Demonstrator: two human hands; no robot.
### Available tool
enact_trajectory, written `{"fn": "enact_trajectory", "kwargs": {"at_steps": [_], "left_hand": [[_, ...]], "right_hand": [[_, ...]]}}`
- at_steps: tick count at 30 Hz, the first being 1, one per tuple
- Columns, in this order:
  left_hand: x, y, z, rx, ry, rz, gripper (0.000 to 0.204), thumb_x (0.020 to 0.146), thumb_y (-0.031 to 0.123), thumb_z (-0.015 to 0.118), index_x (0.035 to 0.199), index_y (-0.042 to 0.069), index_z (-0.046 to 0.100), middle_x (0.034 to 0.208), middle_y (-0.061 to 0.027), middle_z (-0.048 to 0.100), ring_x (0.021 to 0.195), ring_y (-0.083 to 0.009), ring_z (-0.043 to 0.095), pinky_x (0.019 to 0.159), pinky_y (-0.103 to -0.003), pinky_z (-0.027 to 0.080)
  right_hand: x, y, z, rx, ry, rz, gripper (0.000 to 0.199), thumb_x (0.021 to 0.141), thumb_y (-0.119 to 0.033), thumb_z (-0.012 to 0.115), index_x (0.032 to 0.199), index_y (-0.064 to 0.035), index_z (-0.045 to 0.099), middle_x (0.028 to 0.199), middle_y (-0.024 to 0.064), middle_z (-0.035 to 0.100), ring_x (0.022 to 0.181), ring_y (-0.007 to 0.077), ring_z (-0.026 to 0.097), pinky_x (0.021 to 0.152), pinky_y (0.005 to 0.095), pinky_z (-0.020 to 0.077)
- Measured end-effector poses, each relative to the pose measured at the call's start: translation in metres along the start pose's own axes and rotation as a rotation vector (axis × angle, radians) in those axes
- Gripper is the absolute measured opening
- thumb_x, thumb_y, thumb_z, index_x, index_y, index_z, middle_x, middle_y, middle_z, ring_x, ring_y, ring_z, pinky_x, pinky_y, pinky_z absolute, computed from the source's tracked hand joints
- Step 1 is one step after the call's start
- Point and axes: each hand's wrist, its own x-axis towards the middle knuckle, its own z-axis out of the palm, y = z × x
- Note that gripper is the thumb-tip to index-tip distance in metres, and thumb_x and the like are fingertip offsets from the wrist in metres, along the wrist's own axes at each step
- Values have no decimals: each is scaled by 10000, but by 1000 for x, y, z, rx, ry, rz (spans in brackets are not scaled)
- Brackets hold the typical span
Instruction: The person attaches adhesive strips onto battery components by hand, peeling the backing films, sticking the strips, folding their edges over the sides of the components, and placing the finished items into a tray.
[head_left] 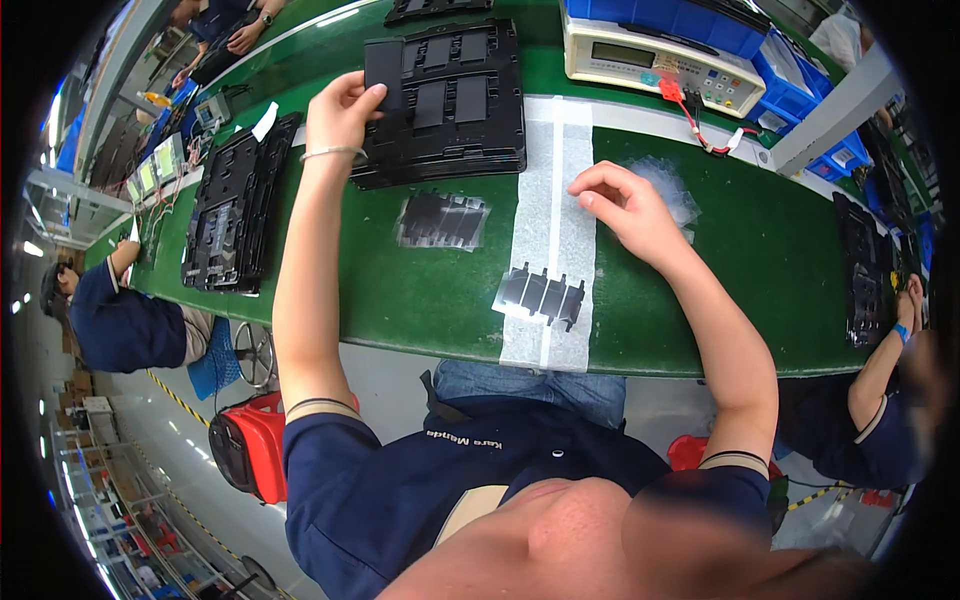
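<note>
At the far left-centre, a stack of black plastic trays (505, 120) stands on the bench, its top tray carrying dark rectangular pieces. My left hand (342, 115) is at the stack's left edge, its thumb and fingers pinching the side of a flat black rectangular piece (384, 75). Over the right edge of a white paper strip (540, 220) hovers my right hand (628, 208), fingers curved, thumb and index slightly apart, nothing between them. Nearer me, a row of dark strips with small tabs (543, 297) lies on the paper. A second batch of dark film strips (442, 220) rests left of it.
Clear film pieces (665, 190) lie beyond my right hand. A beige meter (660, 70) with red and black leads stands at the back, near blue bins (790, 85). More black trays (240, 205) are at left. Co-workers sit at both sides; a metal post (835, 115) rises at right.
</note>
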Motion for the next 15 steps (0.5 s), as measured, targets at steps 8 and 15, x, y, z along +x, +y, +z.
{"fn": "enact_trajectory", "kwargs": {"at_steps": [8, 15], "left_hand": [[-117, 72, 69, -689, -783, -282, 272, 890, 28, 449, 1138, -8, 344, 1012, -163, 568, 742, -225, 649, 581, -258, 535], [-124, 71, 66, -837, -1067, -325, 309, 932, 100, 381, 1224, 1, 349, 1038, -181, 589, 744, -201, 651, 584, -246, 531]], "right_hand": [[-7, -41, 23, 239, 182, -112, 147, 839, -129, 595, 917, -5, 588, 799, 28, 610, 687, 58, 540, 607, 208, 432], [-14, -45, 15, 175, 72, -134, 99, 825, -107, 605, 817, -10, 591, 741, 22, 576, 652, 65, 493, 599, 233, 416]]}}
